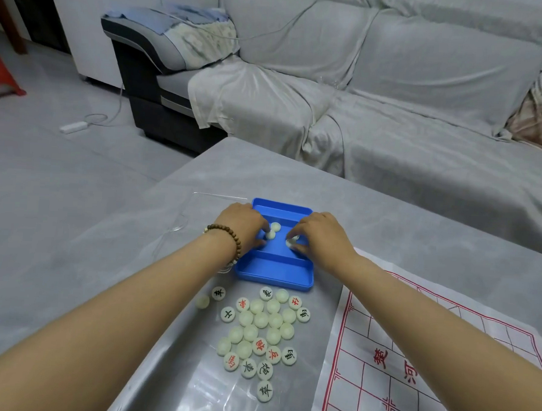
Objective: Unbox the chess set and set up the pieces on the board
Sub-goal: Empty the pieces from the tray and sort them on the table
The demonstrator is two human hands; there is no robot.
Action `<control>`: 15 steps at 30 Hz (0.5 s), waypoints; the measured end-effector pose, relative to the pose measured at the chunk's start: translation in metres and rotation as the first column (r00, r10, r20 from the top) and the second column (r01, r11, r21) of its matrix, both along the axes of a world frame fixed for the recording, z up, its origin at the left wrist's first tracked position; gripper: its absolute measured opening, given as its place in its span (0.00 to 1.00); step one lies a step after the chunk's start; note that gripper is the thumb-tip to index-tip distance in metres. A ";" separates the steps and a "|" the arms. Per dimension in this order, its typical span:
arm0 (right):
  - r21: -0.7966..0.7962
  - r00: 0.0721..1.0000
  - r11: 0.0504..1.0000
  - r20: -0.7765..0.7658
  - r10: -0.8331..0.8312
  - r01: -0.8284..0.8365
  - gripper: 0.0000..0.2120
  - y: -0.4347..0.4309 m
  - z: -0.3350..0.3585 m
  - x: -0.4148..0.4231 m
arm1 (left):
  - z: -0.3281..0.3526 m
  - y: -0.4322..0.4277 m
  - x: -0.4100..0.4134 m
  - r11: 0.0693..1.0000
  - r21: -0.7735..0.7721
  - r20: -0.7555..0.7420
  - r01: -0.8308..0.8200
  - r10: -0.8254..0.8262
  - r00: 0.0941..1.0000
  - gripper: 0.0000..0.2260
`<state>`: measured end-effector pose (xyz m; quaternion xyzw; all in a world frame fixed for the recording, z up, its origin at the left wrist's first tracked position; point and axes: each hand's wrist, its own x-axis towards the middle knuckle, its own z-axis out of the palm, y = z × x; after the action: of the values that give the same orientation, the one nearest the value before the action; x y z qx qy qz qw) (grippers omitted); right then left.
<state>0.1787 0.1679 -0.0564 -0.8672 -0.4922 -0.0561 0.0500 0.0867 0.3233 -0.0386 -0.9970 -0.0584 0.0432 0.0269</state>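
A blue plastic box (274, 273) with divided rows sits on the grey table. Both hands reach into it. My left hand (240, 222), a bead bracelet on its wrist, pinches a pale round chess piece (270, 235), and another loose piece (275, 226) lies just beyond it. My right hand (317, 231) closes its fingertips on a piece (290, 242) in the same row. Several pale pieces (260, 327), some showing red or black characters, lie in a pile in front of the box. The paper board (412, 363) with red lines lies flat at the right.
A clear plastic lid (184, 213) lies left of the box. A clear sheet (209, 390) sits near the table's front. A cloth-covered sofa (378, 101) stands behind the table. A white power strip (73, 127) lies on the floor at left.
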 end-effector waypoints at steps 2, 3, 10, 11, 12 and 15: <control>0.037 0.999 0.999 -0.050 -0.007 0.009 0.11 0.000 -0.002 -0.002 | -0.001 -0.003 0.001 1.000 -0.023 0.011 0.006 -0.006 1.000 0.18; 0.049 0.997 0.999 -0.077 -0.009 0.013 0.12 -0.001 -0.002 -0.003 | -0.001 -0.003 0.001 1.000 -0.029 0.023 0.007 -0.006 1.000 0.19; 0.048 0.967 0.997 -0.249 -0.048 0.062 0.12 -0.002 -0.004 -0.004 | -0.006 -0.002 0.003 1.000 -0.014 0.045 0.013 -0.012 0.999 0.19; 0.051 0.965 0.997 -0.259 -0.045 0.060 0.12 -0.002 -0.004 -0.004 | -0.007 -0.002 0.003 0.999 -0.023 0.056 0.023 -0.022 0.998 0.19; 0.059 0.964 0.996 -0.263 -0.042 0.060 0.12 -0.002 -0.005 -0.003 | -0.007 -0.001 0.003 0.999 -0.049 0.064 0.023 -0.020 0.998 0.19; 0.117 0.952 0.990 -0.301 -0.045 0.083 0.12 -0.003 -0.008 -0.002 | -0.009 0.004 0.004 0.987 -0.160 0.098 0.017 -0.001 0.995 0.17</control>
<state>0.1770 0.1645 -0.0640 -0.8763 -0.4459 0.0421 0.1772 0.0907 0.3272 -0.0475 -0.9971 -0.0516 -0.0011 -0.0563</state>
